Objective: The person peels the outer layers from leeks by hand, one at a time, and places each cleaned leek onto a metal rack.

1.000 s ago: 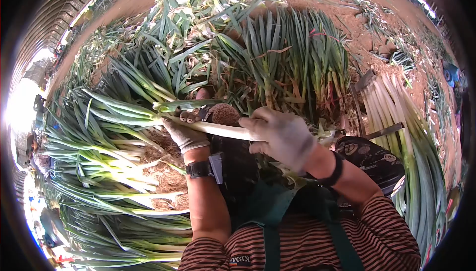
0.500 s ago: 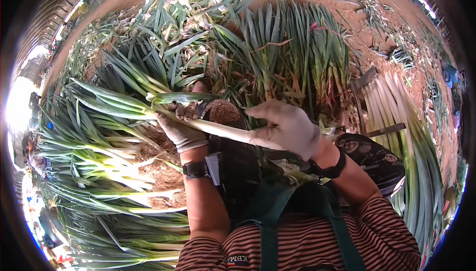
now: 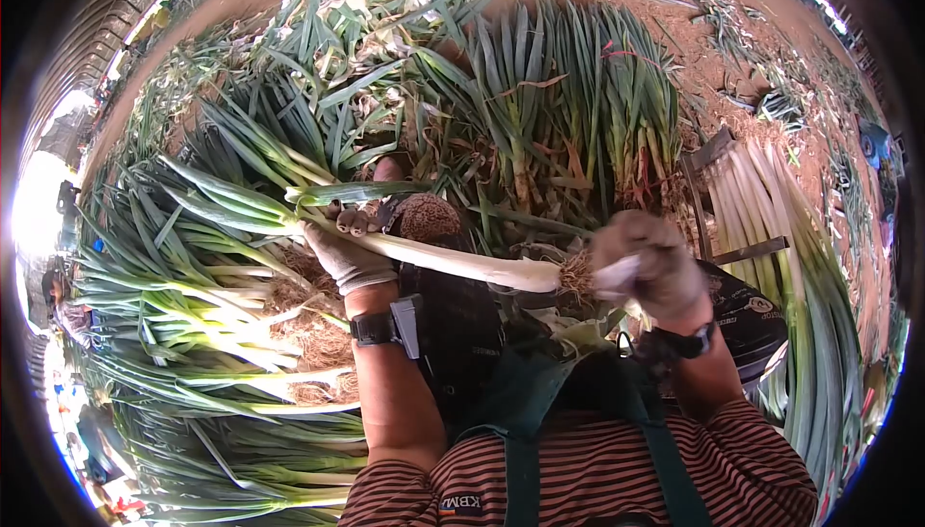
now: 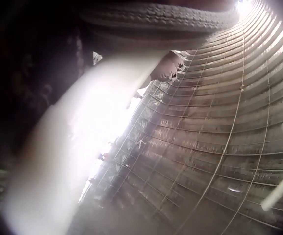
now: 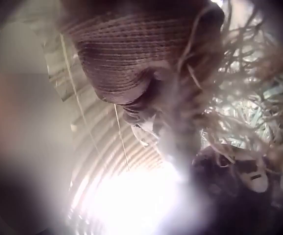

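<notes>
A leek (image 3: pixel 472 262) slants across the lap in the head view, green leaves at the left and a root tuft (image 3: pixel 576 276) at the right. My gloved left hand (image 3: pixel 349 255) grips it where the leaves meet the white shaft. The pale shaft (image 4: pixel 82 117) fills much of the left wrist view under the glove. Blurred beside the roots, my gloved right hand (image 3: pixel 650 267) has curled fingers around a small pale strip (image 3: pixel 617 275). In the right wrist view the glove (image 5: pixel 131 63) is close to the roots (image 5: pixel 244 54).
Piled leeks (image 3: pixel 222 325) lie at the left. Upright leeks (image 3: pixel 578 93) stand ahead, beside loose leaf scraps (image 3: pixel 356 16). At the right, white-stemmed leeks (image 3: pixel 771 209) rest by a metal frame (image 3: pixel 696 204). A shoe or knee covering cannot be told apart near the lap.
My right hand has moved right, off the shaft and past its end, uncovering the roots. My left hand keeps its grip in nearly the same place.
</notes>
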Motion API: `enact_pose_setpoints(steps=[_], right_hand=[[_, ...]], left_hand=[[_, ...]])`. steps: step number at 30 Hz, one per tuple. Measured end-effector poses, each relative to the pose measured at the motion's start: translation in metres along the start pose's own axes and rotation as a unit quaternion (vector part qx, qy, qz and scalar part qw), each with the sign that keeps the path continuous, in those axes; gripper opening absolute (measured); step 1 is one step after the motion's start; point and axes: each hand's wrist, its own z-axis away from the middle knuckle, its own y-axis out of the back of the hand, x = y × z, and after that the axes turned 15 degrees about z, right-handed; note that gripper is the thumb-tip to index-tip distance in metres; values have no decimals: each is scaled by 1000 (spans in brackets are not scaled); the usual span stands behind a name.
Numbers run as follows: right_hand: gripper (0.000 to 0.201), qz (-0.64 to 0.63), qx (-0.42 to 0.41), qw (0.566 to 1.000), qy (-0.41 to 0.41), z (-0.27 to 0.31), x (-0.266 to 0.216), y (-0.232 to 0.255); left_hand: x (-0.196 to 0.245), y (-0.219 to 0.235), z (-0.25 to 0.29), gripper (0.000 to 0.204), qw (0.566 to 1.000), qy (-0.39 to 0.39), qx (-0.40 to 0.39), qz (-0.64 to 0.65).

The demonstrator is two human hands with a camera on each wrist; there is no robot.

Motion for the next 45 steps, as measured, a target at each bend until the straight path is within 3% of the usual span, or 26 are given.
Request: enact_pose_setpoints(steps=[2,3,4,5,6,7,10,12,13,16,20,24,29,32,35,38,41,45], right_hand=[[15,-91,60,993,41,23,-24,15],[18,130,148,980,26,38,-21,30],[22,340,227,912,-26,54,-19,46],[24,570,187,799,-41,34,-25,25],[26,760,138,632,-55,23,-29,16],[29,878,88,469,44,16,-26,19],[28,726,71,666,-152,8,-37,-15],[29,746,64,661,-49,-7,-21,-24],[29,755,62,653,5,-15,-13,-27],[32,773,57,631,39,-37,13,-37],[34,788,-5,614,45,-61,35,-41],[32,783,3,620,54,-83,58,-41],[24,792,35,603,92,-97,77,-47],[19,827,31,551,108,-103,87,-50],[15,857,-14,511,55,-108,85,-55],[14,904,-56,425,1,-113,79,-67],[13,906,-43,421,-14,-119,83,-65],[17,767,35,640,24,-115,91,-32]], left_hand=[[-2,-7,3,47,999,-32,31,-11],[-6,-19,10,47,997,-55,48,-20],[-9,-25,14,47,995,-77,64,-28],[-3,-22,15,43,998,-52,29,-16],[-3,-21,17,41,999,-50,-1,-17],[-5,-23,19,40,998,-47,-32,-18],[-3,-22,27,28,986,-105,-76,-101],[-2,-34,42,29,971,-119,-109,-174],[5,-31,43,26,970,-84,-146,-178],[10,-33,51,30,954,-90,-149,-242],[16,-23,53,33,945,-97,-152,-273],[16,-23,54,30,932,-133,-154,-299],[21,-24,58,30,912,-155,-97,-366],[21,-28,63,30,904,-163,-75,-387],[16,-41,71,30,907,-176,-75,-374],[17,-40,72,32,910,-170,-84,-369],[20,-34,70,33,915,-173,-61,-358],[27,-19,69,28,922,-174,-71,-339]])
